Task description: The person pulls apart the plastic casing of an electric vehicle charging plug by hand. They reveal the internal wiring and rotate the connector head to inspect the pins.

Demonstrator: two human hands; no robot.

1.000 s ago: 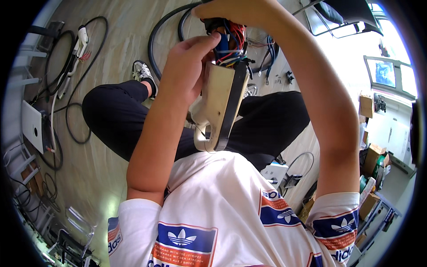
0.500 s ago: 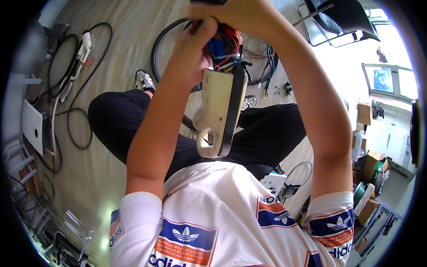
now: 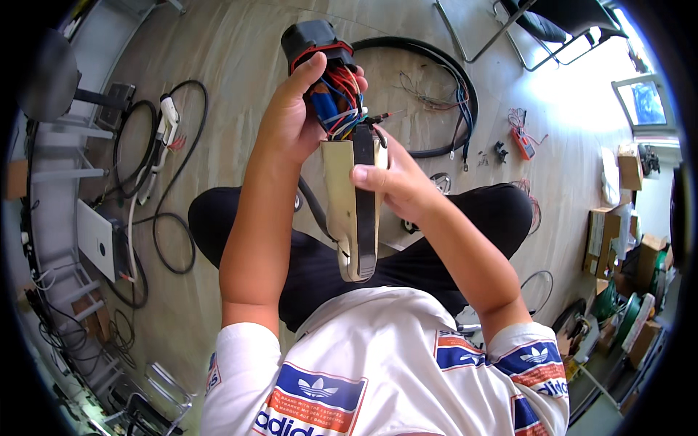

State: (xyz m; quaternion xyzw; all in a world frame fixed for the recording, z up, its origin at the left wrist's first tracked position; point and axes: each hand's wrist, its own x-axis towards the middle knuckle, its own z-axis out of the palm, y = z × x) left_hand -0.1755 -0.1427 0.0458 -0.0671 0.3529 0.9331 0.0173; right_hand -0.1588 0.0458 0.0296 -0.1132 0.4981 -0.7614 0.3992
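Observation:
An electric-car charging gun is held upright over my lap, its cream and black handle housing (image 3: pixel 338 182) pointing down toward me. Above it sits the black plug head (image 3: pixel 309 42) with a red seal, apart from the housing. Red, blue, white and yellow wires (image 3: pixel 343 86) bunch in the gap between the two. My left hand (image 3: pixel 291 120) is closed round the wires and the base of the plug head, thumb on top. With thumb on the black strip, my right hand (image 3: pixel 403 182) grips the housing's upper end from the right; its other fingers are hidden behind.
A thick black cable (image 3: pixel 474 91) loops on the floor ahead, near a red meter (image 3: pixel 522 144) and small black parts (image 3: pixel 500 152). Another white charging gun (image 3: pixel 169 116) with coiled cable lies left. A chair (image 3: pixel 538 29) stands far right; cardboard boxes (image 3: pixel 600 240) are stacked at right.
My right hand has come down from the plug head to the housing. The charging gun has turned so its black strip faces up more, and the plug head now shows fully.

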